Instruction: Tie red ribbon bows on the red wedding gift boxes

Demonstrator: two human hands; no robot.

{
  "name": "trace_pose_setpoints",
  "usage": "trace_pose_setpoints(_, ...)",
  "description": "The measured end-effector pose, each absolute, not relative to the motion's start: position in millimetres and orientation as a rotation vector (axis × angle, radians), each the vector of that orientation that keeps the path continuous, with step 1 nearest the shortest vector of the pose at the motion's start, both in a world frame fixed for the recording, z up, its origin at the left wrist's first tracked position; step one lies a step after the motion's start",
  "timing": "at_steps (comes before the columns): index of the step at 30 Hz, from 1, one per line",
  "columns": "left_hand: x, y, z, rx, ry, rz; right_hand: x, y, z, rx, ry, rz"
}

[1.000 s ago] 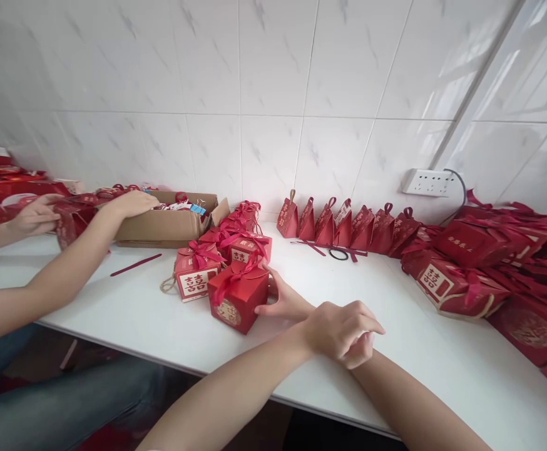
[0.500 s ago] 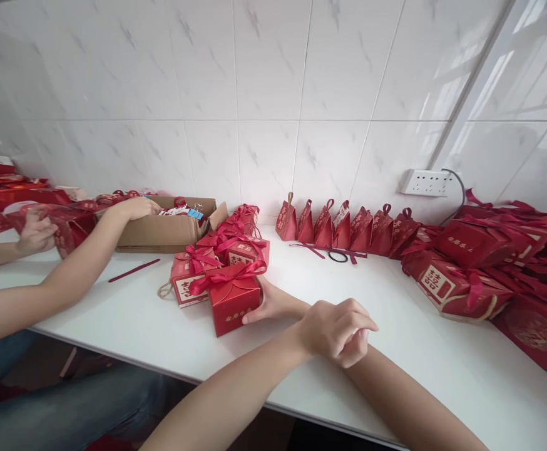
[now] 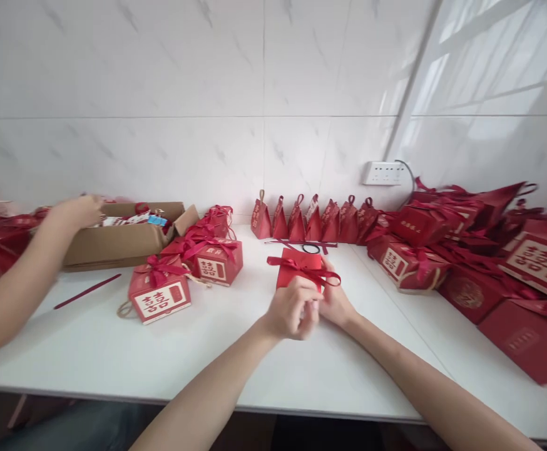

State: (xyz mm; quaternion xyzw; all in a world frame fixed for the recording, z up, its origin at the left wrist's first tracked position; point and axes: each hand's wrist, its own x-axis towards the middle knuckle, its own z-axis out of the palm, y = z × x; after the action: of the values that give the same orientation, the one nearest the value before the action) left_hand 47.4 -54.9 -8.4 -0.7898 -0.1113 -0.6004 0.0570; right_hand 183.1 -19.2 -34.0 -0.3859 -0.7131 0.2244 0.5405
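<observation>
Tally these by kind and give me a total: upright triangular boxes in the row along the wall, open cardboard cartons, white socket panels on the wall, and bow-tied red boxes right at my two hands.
Upright triangular boxes: 7
Open cardboard carton: 1
White socket panel: 1
Bow-tied red box: 1
Total: 10

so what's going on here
A person's right hand holds a red box with a bow tied on top, while the left hand is curled in front of it; whether it touches the box is hard to tell. A co-worker's hand is at the open carton. Pouches stand in a row near the wall, and a heap of boxes lies to the right.
</observation>
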Motion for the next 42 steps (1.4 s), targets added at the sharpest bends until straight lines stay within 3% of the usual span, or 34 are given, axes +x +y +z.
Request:
trace_pose_setpoints(6, 42, -36, -7, -2.148, -0.994, -2.204, 208, 2, -23, -0.877, -1.749, 0.171)
trace_pose_setpoints(14, 37, -15, -6, -2.106, -1.824, -2.397, 212, 6, -33, -0.880, -1.969, 0.208)
trace_pose_setpoints(22, 36, -11, -11, -2.287, -1.791, -2.290, 218, -6, -17, -0.847, -1.955, 0.632)
trace_pose_setpoints(31, 39, -18, -10, -2.460, -1.515, -2.017, 208, -17, -5, -0.820, -1.593, 0.806)
trace_pose_setpoints(42, 38, -18, -10, -2.411, -1.521, -2.094, 222, -10, 7, -0.782, -1.344, 1.205)
